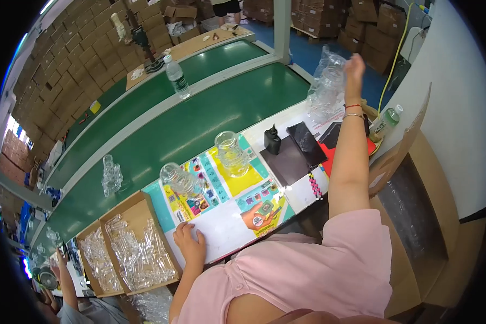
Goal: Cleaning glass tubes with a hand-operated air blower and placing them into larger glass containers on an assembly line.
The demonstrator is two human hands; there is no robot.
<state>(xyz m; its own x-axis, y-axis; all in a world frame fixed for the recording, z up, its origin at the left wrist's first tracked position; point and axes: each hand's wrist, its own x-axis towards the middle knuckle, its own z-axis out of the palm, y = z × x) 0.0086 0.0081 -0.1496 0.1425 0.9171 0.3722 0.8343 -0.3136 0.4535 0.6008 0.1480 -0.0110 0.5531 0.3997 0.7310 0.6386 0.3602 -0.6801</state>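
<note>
My left hand (190,245) lies with fingers apart on a white sheet (221,227) at the near edge of the work surface. Far out to the right, my right hand (354,70) is curled at the side of a clear, bulging vessel (332,67), among other clear pieces at the belt's edge. Its fingers are partly hidden. Two clear vessels stand on the colourful printed sheet: one upright (233,155), the other tilted (182,181). Another clear vessel (112,176) stands on the green belt.
Cardboard trays (151,216) of clear tubes lie left. Right are a black lighter-like item (272,141), a phone (306,143), a green-labelled bottle (386,123) and an open carton (410,216). A water bottle (176,77) stands beyond the belt (200,129). A co-worker's arm (66,278) shows lower left.
</note>
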